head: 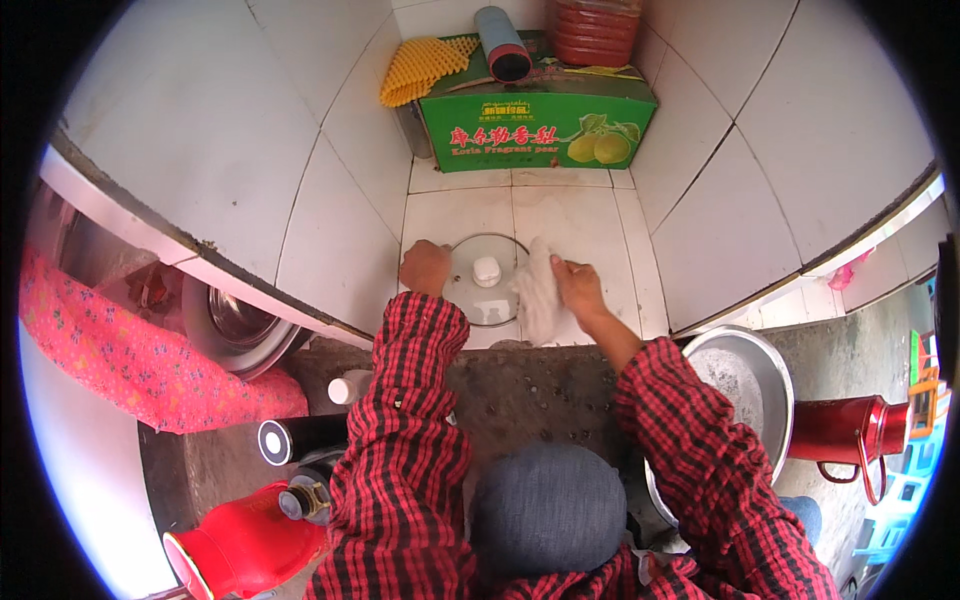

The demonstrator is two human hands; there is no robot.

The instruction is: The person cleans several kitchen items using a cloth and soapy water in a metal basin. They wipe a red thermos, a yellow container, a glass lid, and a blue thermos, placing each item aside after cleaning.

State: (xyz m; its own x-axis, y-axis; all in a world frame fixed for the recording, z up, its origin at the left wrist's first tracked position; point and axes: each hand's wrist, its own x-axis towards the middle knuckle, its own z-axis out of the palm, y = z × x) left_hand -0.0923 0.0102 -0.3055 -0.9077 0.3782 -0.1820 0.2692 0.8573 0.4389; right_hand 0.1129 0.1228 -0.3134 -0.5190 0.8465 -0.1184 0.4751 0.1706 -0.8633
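A round glass pot lid point(474, 300) with a white knob point(487, 271) and a metal rim is on or just above the white-tiled floor of the alcove. My left hand point(426, 268) is closed at the lid's left edge, with the fingertips hidden behind the fist. On the other side, my right hand point(580, 288) pinches a crumpled whitish cloth point(538, 296). The cloth hangs over the lid's right edge and covers part of it.
Behind stands a green pear carton point(540, 135), bearing a grey-blue flask point(501, 41), yellow foam netting point(424, 67) and a jug of red liquid point(598, 30). Red thermoses point(247, 536) stand at both sides. A metal basin point(739, 382) is beside my right arm. Tiled walls flank the alcove.
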